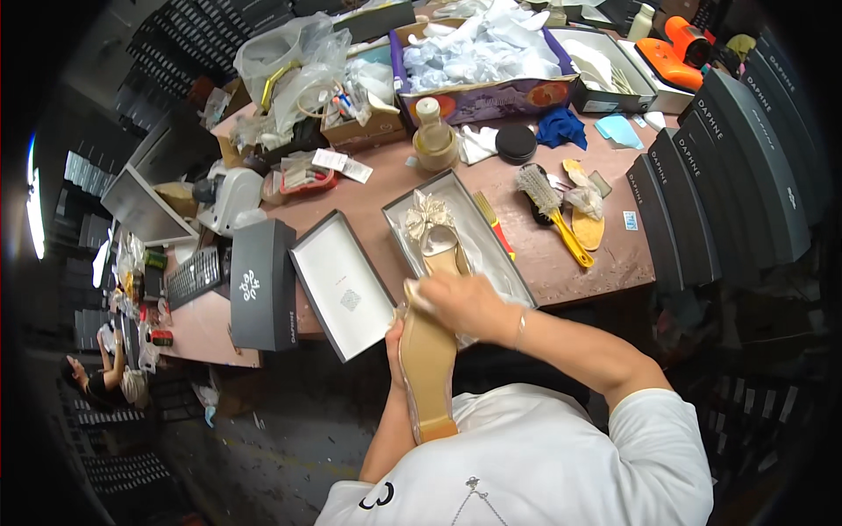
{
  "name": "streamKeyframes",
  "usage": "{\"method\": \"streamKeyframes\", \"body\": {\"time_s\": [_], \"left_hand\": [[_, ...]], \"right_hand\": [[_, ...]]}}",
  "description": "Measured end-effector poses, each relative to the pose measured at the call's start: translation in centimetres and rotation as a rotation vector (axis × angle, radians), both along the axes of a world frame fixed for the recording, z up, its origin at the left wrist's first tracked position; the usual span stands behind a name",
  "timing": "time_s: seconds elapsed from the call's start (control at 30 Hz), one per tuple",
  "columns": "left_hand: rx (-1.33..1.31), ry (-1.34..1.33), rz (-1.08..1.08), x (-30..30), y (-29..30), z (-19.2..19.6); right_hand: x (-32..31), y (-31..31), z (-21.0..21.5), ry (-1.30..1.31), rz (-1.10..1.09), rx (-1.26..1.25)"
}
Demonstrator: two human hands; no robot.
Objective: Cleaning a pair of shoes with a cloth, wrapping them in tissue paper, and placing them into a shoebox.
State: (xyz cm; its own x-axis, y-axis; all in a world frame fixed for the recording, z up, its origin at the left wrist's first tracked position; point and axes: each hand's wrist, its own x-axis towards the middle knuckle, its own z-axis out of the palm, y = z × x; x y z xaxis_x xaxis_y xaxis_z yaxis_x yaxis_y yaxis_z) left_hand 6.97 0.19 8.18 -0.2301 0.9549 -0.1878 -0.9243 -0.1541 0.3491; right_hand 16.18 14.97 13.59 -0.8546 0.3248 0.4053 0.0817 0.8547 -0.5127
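Observation:
A beige sandal (pixel 427 368) is held up close to my body, its tan sole turned towards me and its low heel at the bottom. My left hand (pixel 395 355) grips it from the left side, partly hidden behind the sole. Over the toe end lies my right hand (pixel 469 304), closed and slightly blurred. A bit of white shows under its fingers, too little to name. Just beyond, another sandal (pixel 443 260) with a pale, flower-like bow rests in an open grey shoe box (pixel 517 285) with white tissue. Left of that lies the box lid (pixel 326 263), white inside facing up.
A yellow-handled brush (pixel 572 238), a small red-and-yellow brush (pixel 495 226), a round black tin (pixel 516 143) and a bottle (pixel 434 140) stand or lie on the table. Dark shoe boxes (pixel 745 167) are stacked right. A purple carton (pixel 491 98) holds white paper. Another person (pixel 110 381) sits far left.

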Motion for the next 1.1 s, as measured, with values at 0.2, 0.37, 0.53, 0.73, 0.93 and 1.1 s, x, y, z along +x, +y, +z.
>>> {"method": "streamKeyframes", "body": {"time_s": [0.2,0.37,0.53,0.73,0.93,1.1], "left_hand": [[-0.106,0.069,-0.028,0.2,-0.1,0.3],[-0.189,0.128,-0.028,0.0,0.9,2.7],[-0.325,0.123,0.14,0.3,0.7,2.5],[-0.27,0.053,0.168,1.0,1.2,3.2],[0.098,0.057,-0.153,-0.8,0.1,1.3],[-0.181,0.151,0.031,-0.2,0.4,3.2]], "right_hand": [[4.0,-3.9,0.0,0.042,0.249,-0.151],[4.2,-4.4,2.0,-0.109,0.404,0.051],[-1.9,-5.0,1.6,-0.058,-0.195,-0.092],[-2.1,-0.8,1.5,-0.222,-0.042,-0.111],[-2.1,2.0,2.0,-0.221,-0.026,-0.087],[1.6,-4.6,4.9,0.012,0.273,0.25]]}}
